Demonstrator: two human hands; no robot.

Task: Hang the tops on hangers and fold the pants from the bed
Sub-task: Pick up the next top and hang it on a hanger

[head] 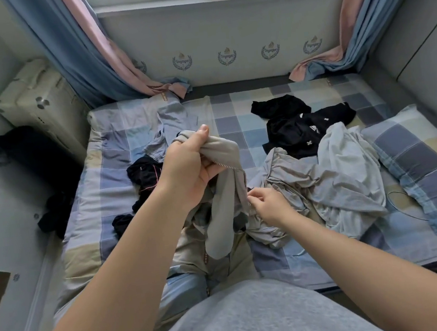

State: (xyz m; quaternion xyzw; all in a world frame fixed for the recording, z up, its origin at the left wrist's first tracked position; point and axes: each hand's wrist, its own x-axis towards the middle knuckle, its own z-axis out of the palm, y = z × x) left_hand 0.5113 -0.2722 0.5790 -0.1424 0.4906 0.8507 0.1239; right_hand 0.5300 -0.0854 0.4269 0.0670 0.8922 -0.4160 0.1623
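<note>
My left hand (189,166) grips the bunched top of a grey garment with a zip (223,192) and holds it up above the bed (233,117). The garment hangs down in a long fold towards me. My right hand (267,206) pinches the garment's lower edge beside the zip. A light grey crumpled garment (330,177) lies on the bed to the right of my hands. Black clothes with white marks (300,126) lie behind it. Another black garment with pink trim (145,179) lies to the left, and a pale blue garment (169,127) lies behind my left hand.
The checked bed sheet fills the middle. A checked pillow (423,158) lies at the right edge. A thin wire hanger (404,204) shows beside the pillow. Curtains (96,56) hang at both sides of the window. A dark heap (37,164) and a cream case (41,101) stand left of the bed.
</note>
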